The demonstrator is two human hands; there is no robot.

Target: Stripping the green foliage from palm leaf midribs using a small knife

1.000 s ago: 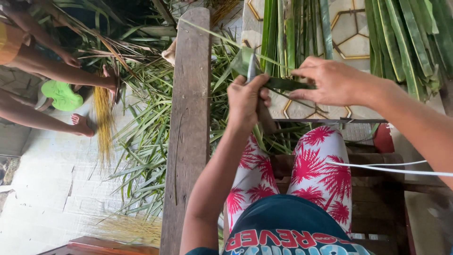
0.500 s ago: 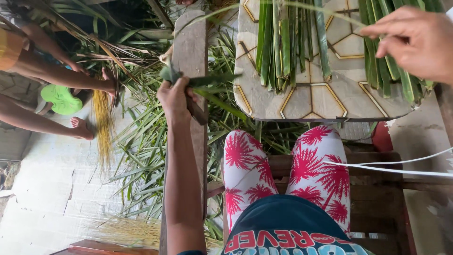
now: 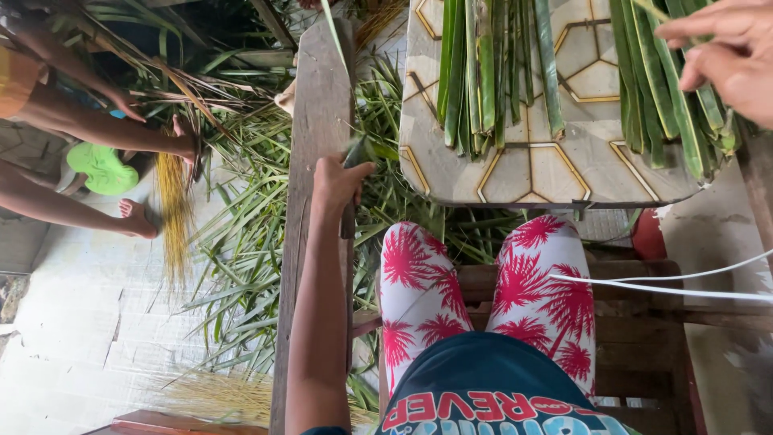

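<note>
Your left hand (image 3: 336, 184) hangs over the weathered grey wooden plank (image 3: 318, 105), its fingers (image 3: 358, 171) clamped on a dark-handled knife (image 3: 349, 211) whose handle points back toward your knees. Beyond and right of those fingers, a pale patterned bench (image 3: 555, 173) carries long green palm-leaf strips (image 3: 483, 72). Farthest right, your right hand (image 3: 725, 48) touches another bundle of green strips (image 3: 672, 89), fingers loosely curled; whether they grip, you cannot tell.

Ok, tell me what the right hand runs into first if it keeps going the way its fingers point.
The right hand points left, its fingers already at the green leaf strips on the patterned table; those come first, though height above them is unclear.
</note>
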